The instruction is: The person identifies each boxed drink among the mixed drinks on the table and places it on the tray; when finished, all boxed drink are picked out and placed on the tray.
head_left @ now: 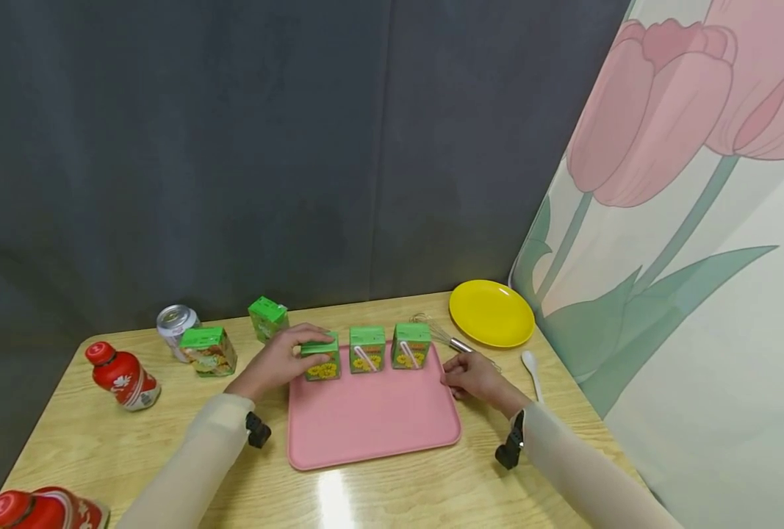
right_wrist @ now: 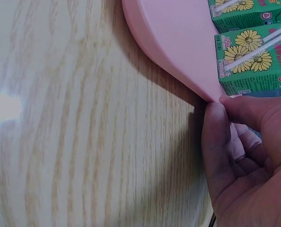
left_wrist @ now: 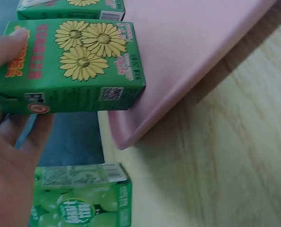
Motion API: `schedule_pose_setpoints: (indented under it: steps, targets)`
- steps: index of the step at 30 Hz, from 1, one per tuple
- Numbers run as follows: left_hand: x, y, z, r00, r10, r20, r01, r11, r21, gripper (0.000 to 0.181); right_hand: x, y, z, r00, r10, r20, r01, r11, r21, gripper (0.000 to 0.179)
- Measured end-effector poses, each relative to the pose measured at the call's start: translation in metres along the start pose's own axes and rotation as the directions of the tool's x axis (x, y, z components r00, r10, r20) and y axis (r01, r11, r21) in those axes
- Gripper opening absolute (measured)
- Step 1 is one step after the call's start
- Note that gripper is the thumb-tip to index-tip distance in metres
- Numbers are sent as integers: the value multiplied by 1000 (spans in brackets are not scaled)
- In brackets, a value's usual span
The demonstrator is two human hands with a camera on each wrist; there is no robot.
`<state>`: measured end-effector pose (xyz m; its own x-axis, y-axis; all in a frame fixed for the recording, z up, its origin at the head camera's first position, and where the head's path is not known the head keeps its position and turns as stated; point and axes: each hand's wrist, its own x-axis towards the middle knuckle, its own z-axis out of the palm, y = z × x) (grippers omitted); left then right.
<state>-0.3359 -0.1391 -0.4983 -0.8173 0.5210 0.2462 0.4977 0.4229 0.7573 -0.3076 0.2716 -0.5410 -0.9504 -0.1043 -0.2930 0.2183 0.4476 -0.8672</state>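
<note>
Pink tray (head_left: 376, 425): three drink boxes (head_left: 369, 350) along its far edge, long axes upright, flowered faces nearward. Left hand (head_left: 284, 360) grips the leftmost box (head_left: 323, 370), base apparently on the tray; right hand (head_left: 476, 376) pinches the tray's right rim.

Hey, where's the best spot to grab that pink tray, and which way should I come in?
The pink tray is probably best pinched by its thin raised left and right rims, coming in from outside. Green drink cartons line its far edge, and the right hand pinches the right rim this way.
</note>
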Motion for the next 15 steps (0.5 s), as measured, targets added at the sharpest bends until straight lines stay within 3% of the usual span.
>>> schedule_pose_setpoints:
  steps: [5, 8, 11, 15]
  targets:
    - [-12, 8, -13, 997, -79, 12, 79, 997, -22, 41, 1, 1, 1, 1000, 6, 4, -6, 1000, 2, 19]
    - [-23, 8, -28, 993, -114, -44, 115, 993, 25, 39, 1, 2, 1, 1000, 1, 17, -1, 1000, 2, 19]
    - [-37, 2, -45, 990, -91, -111, 107, 983, 148, 34, 1, 1, 1, 1000, 4, 19, -4, 1000, 5, 21]
    - [-57, -10, -63, 978, 8, -210, 67, 937, 344, 26, 2, 1, 0, 1000, 18, 7, -18, 1000, 6, 21]
